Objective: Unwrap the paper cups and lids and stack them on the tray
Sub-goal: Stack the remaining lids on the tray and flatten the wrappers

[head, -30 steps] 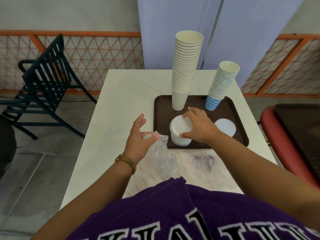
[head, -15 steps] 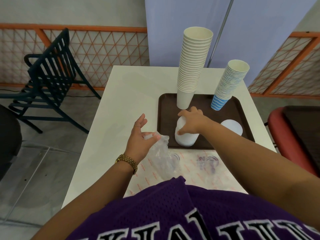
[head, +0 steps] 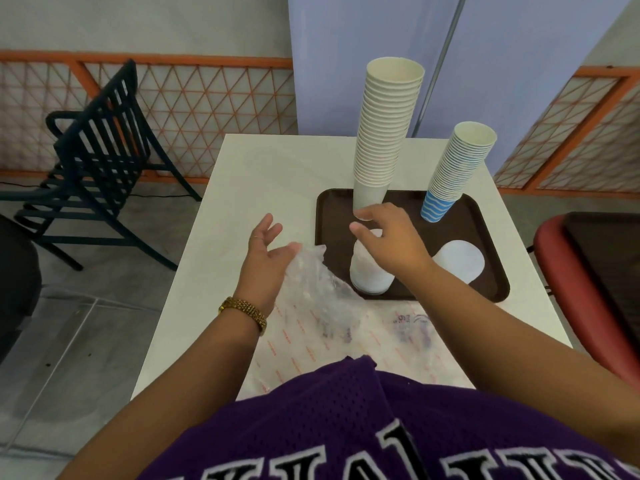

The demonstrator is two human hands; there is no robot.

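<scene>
A short stack of white plastic lids (head: 370, 278) stands on the near left part of the dark brown rectangular tray (head: 485, 216), leaning slightly. The right hand (head: 391, 240) hovers over the top of this stack with fingers curled and spread, and whether the fingertips touch the lids or have let go cannot be told from this view. Just right of it on the tray lies a single flat white round lid (head: 459, 261). At the far side of the tray rise a tall stack of cream paper cups (head: 384, 133) and, to its right, a shorter tilted stack of blue-and-white wavy-striped paper cups (head: 457, 168). The left hand (head: 268, 261) is beside the tray's left edge, its thumb and fingers loosely open against a crumpled clear plastic wrapper (head: 318, 289) that trails toward the body over a printed clear plastic sheet (head: 398, 330) on the white rectangular table (head: 263, 174). A gold watch band (head: 244, 311) circles the left wrist. A dark slatted metal chair (head: 93, 161) stands left of the table.
</scene>
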